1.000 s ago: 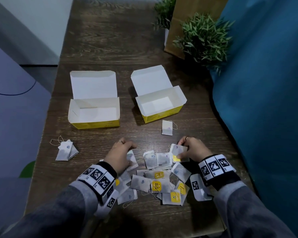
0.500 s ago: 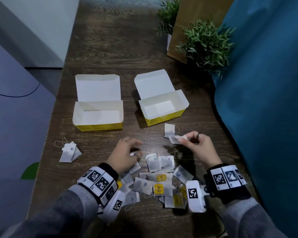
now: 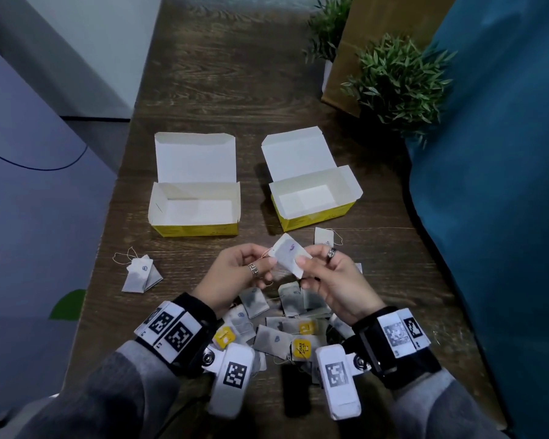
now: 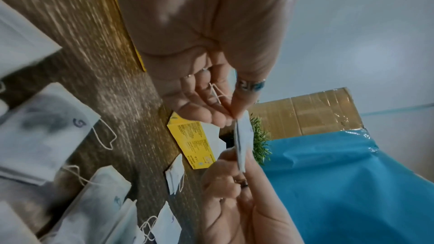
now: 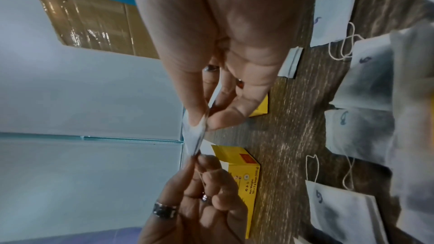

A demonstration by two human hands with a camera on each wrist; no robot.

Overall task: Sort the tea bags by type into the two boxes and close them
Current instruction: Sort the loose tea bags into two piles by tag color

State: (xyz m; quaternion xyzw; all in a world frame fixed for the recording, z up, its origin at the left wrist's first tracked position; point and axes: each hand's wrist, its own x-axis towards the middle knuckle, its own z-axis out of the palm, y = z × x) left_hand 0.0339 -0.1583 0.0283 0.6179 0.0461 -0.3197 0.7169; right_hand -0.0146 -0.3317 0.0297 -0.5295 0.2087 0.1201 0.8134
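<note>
Two open yellow boxes stand side by side on the wooden table, the left box (image 3: 194,230) and the right box (image 3: 317,218), both showing bare white insides. I hold one white tea bag (image 3: 289,255) with a purple mark in the air in front of them. My left hand (image 3: 268,257) pinches its corner where the string comes out, and my right hand (image 3: 303,258) pinches its opposite edge. The wrist views show the tea bag (image 4: 241,136) (image 5: 193,140) edge-on between both pinches. Under my hands lies a pile of tea bags (image 3: 274,339), some with yellow tags (image 3: 301,346).
Two tea bags (image 3: 140,275) lie apart at the left, and a single one (image 3: 324,237) sits by the right box. Two potted plants (image 3: 396,80) and a cardboard panel (image 3: 362,49) stand at the back right. A blue cover (image 3: 495,185) borders the right side.
My right hand lifted a tea bag off the pile and carried it forward. My left hand left the pile and rose to take the bag's other end.
</note>
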